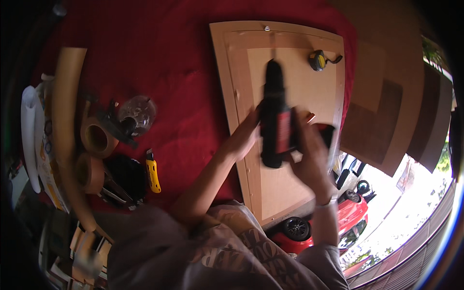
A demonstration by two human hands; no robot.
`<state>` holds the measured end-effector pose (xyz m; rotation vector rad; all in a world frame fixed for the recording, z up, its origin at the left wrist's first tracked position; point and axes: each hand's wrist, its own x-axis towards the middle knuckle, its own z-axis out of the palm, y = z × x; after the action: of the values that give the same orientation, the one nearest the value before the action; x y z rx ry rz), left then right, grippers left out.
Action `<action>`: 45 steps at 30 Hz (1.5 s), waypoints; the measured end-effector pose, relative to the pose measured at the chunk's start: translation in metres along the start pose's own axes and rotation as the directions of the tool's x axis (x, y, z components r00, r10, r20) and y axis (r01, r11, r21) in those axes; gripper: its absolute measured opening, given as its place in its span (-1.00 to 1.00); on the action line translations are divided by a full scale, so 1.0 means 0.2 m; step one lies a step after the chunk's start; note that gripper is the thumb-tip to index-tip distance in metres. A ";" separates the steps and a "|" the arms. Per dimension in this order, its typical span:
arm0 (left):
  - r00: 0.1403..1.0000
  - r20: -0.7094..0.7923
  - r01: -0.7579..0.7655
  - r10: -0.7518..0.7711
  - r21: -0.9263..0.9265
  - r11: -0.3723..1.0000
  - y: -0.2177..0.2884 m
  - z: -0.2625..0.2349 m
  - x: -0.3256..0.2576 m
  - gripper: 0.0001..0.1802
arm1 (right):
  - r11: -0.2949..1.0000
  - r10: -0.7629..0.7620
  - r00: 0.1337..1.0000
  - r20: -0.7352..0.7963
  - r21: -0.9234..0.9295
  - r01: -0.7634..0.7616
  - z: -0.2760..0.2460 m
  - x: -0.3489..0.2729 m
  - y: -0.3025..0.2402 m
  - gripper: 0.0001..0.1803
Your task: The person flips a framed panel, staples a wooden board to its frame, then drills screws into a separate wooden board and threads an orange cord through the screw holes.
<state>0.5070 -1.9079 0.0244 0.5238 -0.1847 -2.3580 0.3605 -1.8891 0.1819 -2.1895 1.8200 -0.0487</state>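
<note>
A black and red cordless drill (pixel 275 118) is blurred in mid-air over a framed wooden panel (pixel 290 188) lying on a red cloth. My right hand (pixel 311 157) grips the drill's handle from the right. Resting by the panel's left frame strip, my left hand (pixel 245 137) touches the drill body with its fingers spread. The drill's nose points away from me, toward the panel's far end. A yellow and black tape measure (pixel 318 60) lies on the panel near its far right corner.
On the red cloth (pixel 179 72) to the left lie a yellow utility knife (pixel 153 174), rolls of brown tape (pixel 96 137), a clear round object (pixel 137 113) and dark tools. Cardboard strips run along the left edge. A red car (pixel 348 222) shows below at lower right.
</note>
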 end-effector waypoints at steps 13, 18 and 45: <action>0.948 0.010 0.317 -0.319 -0.119 0.941 0.29 -0.42 -1.19 0.01 | 0.605 0.732 0.516 -0.444 0.078 -0.792 1.01 -0.34 0.83 -0.17; 0.895 -0.287 0.338 -0.343 -0.068 0.939 0.37 -0.42 -1.26 -0.19 | 0.526 0.766 0.602 -0.225 0.758 -0.386 1.13 -0.10 1.57 -0.57; 0.525 -0.575 0.462 0.627 0.812 0.357 -0.82 -0.51 -2.59 -0.53 | 0.526 0.374 0.908 0.190 0.762 -0.376 1.26 -0.20 -0.61 -0.09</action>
<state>0.7965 -1.4369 0.0517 2.1369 -1.1212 -1.2446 0.5225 -1.7805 -0.0227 -1.1418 1.7390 -0.6346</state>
